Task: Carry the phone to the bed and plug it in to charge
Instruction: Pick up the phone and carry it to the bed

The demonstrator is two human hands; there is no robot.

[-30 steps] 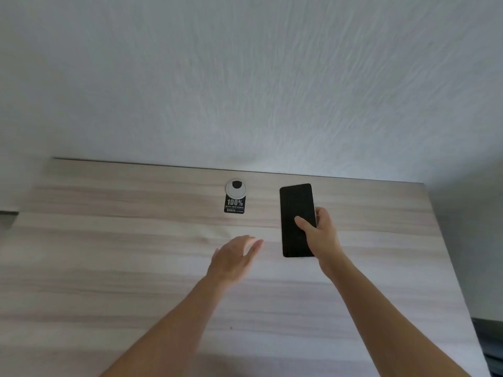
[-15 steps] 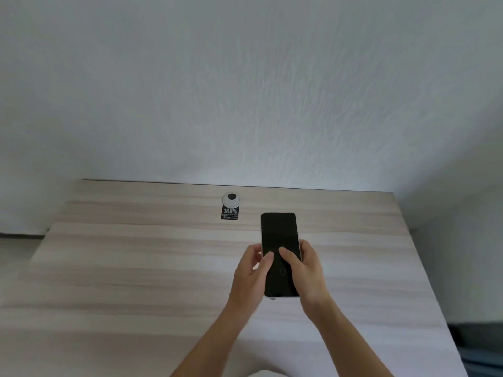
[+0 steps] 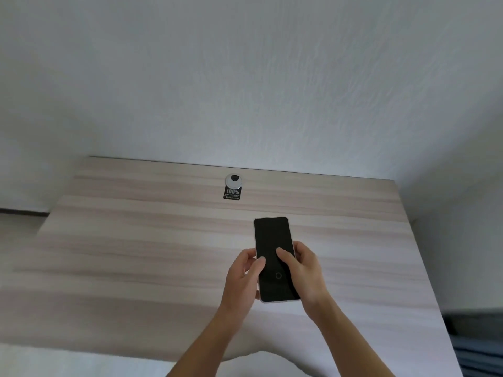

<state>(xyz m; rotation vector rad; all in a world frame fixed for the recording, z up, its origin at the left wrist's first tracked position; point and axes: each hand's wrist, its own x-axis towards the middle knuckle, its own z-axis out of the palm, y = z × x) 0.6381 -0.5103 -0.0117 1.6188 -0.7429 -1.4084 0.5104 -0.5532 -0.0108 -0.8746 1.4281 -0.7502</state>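
Observation:
A black-screened phone [image 3: 273,240] with a pale rim is held upright above the wooden desk [image 3: 136,240], its screen dark with a small ring near the bottom. My left hand [image 3: 242,278] grips its left edge, thumb on the glass. My right hand [image 3: 304,270] grips its right edge, thumb resting on the screen's middle. No bed, charger or cable can be seen.
A round white cable grommet [image 3: 233,180] with a black "100%" sticker [image 3: 232,193] below it sits near the desk's back edge. A white wall rises behind. Something dark and striped [image 3: 479,346] lies low at the right. White fabric [image 3: 81,363] crosses the bottom edge.
My left hand came over and took hold of the phone's left edge. Both hands brought the phone lower and nearer to me, and the view pulled back from the desk.

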